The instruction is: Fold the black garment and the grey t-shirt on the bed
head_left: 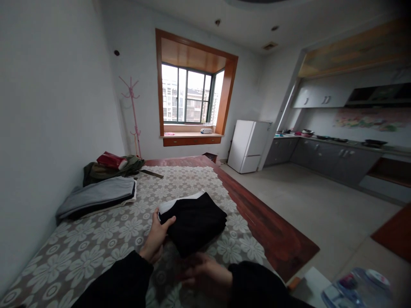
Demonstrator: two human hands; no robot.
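Observation:
A folded black garment (194, 222) with a white edge lies on the flower-patterned cover of the bed (96, 244). My left hand (156, 237) holds its near-left edge, thumb on top. My right hand (207, 273) is blurred, fingers apart, just below the garment's near corner, and holds nothing that I can see. Both arms are in black sleeves.
A stack of folded grey clothes (98, 194) and a heap of olive and red clothing (112, 167) lie along the wall on the left. The wooden bed frame (266, 226) borders the right side. A white fridge (248, 145), kitchen counter (337, 152) and pink coat stand (133, 115) stand further off.

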